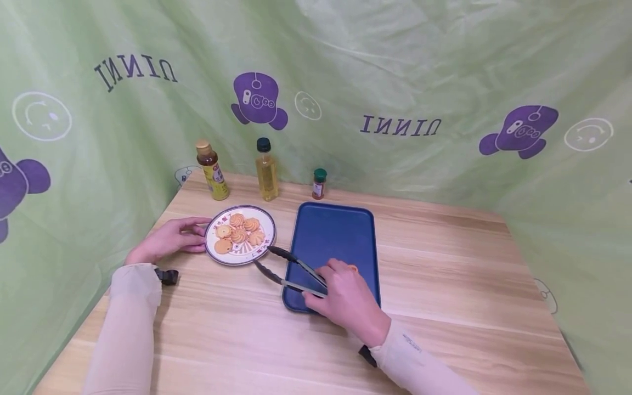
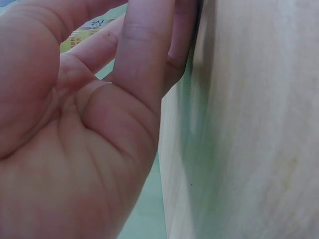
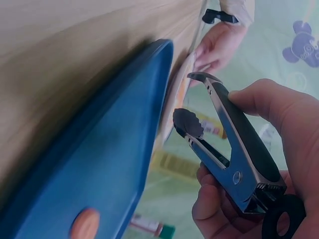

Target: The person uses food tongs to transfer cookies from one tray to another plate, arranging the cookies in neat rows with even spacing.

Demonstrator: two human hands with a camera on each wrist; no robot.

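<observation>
A white plate (image 1: 212, 253) with a dark rim holds several cookies (image 1: 239, 236) at the left of the table. My left hand (image 1: 170, 237) grips its left rim; the left wrist view shows the palm and bent fingers low beside the tabletop. With my right hand (image 1: 348, 299) I hold metal tongs (image 3: 234, 134) with black grips and dark scalloped tips. The tong arms are spread, with nothing between them, and the tips lie by the plate's right rim. Below them is a blue tray (image 1: 336, 230), bearing a round orange-brown piece (image 3: 85, 224) partly covered by my hand in the head view.
Behind the plate stand a brown sauce bottle (image 1: 214, 173) with a yellow label and a bottle of yellow oil (image 1: 267, 173). A small green-capped spice jar (image 1: 319, 185) is behind the tray. Green printed cloth (image 1: 395, 66) surrounds the wooden table (image 1: 444, 263).
</observation>
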